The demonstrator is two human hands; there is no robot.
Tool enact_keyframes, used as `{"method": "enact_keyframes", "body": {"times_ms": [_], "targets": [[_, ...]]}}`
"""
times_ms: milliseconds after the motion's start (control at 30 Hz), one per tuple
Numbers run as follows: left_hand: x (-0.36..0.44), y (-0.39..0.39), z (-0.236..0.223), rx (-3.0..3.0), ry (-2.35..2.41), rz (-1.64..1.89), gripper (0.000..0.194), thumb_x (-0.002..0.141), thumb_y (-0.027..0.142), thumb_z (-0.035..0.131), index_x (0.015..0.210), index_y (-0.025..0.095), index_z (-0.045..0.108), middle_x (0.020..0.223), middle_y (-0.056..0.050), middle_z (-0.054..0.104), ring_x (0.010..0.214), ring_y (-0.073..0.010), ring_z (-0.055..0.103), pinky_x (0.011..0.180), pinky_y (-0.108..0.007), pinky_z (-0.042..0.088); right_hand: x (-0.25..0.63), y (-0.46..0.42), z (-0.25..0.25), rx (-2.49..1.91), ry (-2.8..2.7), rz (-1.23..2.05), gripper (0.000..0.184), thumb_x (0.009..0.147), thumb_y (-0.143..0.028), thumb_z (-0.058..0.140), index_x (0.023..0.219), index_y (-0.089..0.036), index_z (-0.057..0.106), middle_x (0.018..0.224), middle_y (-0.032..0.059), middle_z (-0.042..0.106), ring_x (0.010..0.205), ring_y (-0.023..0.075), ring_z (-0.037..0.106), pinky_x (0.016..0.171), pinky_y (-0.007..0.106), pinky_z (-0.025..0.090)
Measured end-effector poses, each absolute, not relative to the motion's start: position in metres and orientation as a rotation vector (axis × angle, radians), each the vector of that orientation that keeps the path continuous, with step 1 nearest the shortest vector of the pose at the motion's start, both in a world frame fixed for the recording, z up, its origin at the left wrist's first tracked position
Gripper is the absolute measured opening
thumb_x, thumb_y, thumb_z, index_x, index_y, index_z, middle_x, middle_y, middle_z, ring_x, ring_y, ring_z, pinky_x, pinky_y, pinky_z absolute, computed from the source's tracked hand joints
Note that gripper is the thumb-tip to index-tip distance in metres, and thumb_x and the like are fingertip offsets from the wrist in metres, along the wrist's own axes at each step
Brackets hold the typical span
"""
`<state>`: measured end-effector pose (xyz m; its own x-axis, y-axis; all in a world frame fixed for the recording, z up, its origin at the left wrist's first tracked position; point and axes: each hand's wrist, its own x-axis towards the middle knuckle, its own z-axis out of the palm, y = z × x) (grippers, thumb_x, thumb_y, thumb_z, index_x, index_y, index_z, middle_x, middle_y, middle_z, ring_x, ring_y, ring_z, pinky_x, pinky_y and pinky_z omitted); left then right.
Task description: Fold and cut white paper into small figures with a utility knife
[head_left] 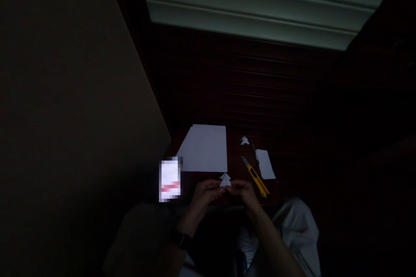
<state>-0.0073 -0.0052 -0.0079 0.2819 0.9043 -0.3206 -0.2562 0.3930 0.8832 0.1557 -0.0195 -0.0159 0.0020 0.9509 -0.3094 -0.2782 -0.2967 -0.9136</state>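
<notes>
Between my two hands is a small white folded paper figure [225, 180], pointed at its far end. My left hand [205, 192] grips its left side with the fingers closed, and a dark watch sits on that wrist. From the other side my right hand [243, 191] pinches the same paper near its lower right edge. Just beyond it lies a stack of white paper sheets [206, 149]. To the right rests a yellow utility knife [256, 178]. A second small folded paper figure [245, 140] stands farther back on the dark table.
A white paper piece [265, 164] lies right of the knife, with a thin dark item, perhaps a pen, along its left edge. A lit, pixelated screen [170, 179] is at the table's left. A wall rises on the left; pale slats [253, 8] hang beyond. The room is dim.
</notes>
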Motion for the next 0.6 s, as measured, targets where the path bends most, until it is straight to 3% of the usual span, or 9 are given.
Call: {"method": "enact_keyframes", "body": {"times_ms": [200,400,600], "targets": [[-0.006,-0.005,0.0,0.752,0.945,0.87,0.028,0.06,0.024,0.076,0.084,0.012,0.068,0.085,-0.012,0.069,0.076,-0.02,0.065,0.068,-0.028,0.048,0.157,-0.021,-0.017,-1.315,-0.799,1.503,0.024,0.055,-0.027,0.076,0.074,-0.012,0.072,0.054,0.0008,0.063,0.04,0.0072,0.042,0.041,0.02,0.025],[-0.004,-0.007,-0.001,0.768,0.957,0.831,0.03,0.06,0.024,0.075,0.087,0.011,0.069,0.088,-0.014,0.069,0.078,-0.0213,0.065,0.071,-0.03,0.049,0.157,-0.021,-0.021,-1.32,-0.784,1.498,0.022,0.053,-0.024,0.074,0.072,-0.013,0.073,0.059,0.0047,0.067,0.05,0.015,0.056,0.049,0.024,0.037],[-0.002,-0.007,-0.009,0.739,1.002,0.879,0.026,0.06,0.021,0.074,0.083,0.011,0.07,0.082,-0.012,0.069,0.073,-0.0192,0.065,0.069,-0.029,0.049,0.157,-0.021,-0.019,-1.366,-0.796,1.463,0.023,0.052,-0.026,0.075,0.071,-0.013,0.073,0.058,0.0041,0.067,0.052,0.0162,0.057,0.05,0.025,0.039]]}}
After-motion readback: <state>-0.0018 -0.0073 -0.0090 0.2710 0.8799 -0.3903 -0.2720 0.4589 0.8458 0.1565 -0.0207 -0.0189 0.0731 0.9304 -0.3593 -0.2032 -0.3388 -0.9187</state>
